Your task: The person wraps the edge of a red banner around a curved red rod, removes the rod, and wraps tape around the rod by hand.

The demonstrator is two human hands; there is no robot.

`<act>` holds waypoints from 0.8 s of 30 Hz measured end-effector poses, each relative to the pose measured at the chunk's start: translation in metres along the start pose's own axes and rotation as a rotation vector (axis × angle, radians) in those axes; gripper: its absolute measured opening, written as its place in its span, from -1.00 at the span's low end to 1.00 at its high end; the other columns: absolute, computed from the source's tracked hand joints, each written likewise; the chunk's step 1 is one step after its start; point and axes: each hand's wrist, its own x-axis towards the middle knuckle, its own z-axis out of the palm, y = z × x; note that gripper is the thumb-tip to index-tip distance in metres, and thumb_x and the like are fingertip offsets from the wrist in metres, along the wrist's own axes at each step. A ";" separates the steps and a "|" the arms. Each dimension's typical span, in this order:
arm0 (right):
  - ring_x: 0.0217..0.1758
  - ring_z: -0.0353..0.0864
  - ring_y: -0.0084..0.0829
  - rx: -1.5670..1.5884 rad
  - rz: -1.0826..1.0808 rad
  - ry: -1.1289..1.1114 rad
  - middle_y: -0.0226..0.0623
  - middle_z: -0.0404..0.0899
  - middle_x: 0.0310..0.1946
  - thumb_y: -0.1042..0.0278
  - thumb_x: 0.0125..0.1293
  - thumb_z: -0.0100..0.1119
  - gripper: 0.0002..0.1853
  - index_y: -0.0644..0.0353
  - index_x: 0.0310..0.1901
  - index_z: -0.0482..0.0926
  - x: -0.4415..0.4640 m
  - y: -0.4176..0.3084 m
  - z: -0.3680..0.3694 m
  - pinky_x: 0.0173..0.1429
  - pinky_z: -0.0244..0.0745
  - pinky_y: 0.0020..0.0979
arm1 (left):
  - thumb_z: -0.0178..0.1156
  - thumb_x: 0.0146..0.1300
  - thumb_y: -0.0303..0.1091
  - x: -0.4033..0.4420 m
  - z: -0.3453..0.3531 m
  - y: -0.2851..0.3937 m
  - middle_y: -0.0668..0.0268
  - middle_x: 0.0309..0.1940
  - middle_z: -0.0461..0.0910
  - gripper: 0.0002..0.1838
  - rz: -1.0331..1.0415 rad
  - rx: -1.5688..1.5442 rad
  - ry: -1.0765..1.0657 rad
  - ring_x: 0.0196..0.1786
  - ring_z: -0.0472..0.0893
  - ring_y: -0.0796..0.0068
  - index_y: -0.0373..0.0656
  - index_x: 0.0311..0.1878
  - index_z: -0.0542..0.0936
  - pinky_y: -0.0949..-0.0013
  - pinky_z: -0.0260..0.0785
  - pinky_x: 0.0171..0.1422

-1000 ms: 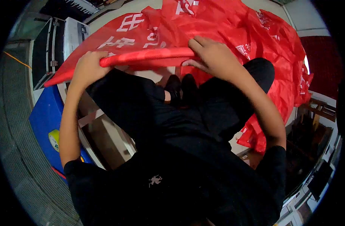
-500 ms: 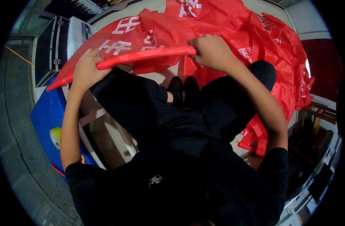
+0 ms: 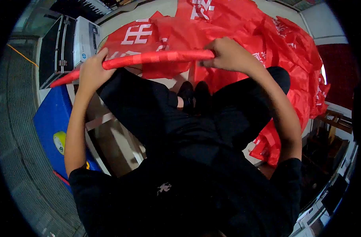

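A large red cloth point(image 3: 231, 31) with white characters lies crumpled across the floor ahead and to the right of my legs. Its near edge is a narrow rolled band point(image 3: 157, 57), stretched between my hands. My left hand point(image 3: 94, 71) is wrapped round the band towards its left part, and a pointed end sticks out past the hand to the left. The fingers of my right hand point(image 3: 228, 54) close round the band's right end; some of the fingertips are hidden or blurred. The band hangs above my bent knees and dark shoes.
On the left are a black case point(image 3: 56, 53) with metal edges, a white box point(image 3: 86, 41) and a blue surface point(image 3: 54, 118) bearing a yellow-green tape roll point(image 3: 59, 142). A wooden frame point(image 3: 334, 120) stands at the right.
My right hand opened its fingers less and closed on the band's end, then moved slightly right. The band is straighter, and the cloth beyond it has shifted a little.
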 end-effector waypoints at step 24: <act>-0.36 0.65 -0.12 -0.362 -0.190 0.596 -0.23 0.58 -0.46 0.05 0.13 0.38 -0.59 0.05 -0.09 0.48 0.005 0.020 0.000 -0.35 0.52 -0.10 | 0.35 0.06 -0.02 -0.004 -0.003 -0.021 0.02 -0.39 0.68 -0.62 0.122 0.050 0.091 -0.27 0.67 -0.05 -0.17 -0.27 0.73 0.01 0.51 -0.14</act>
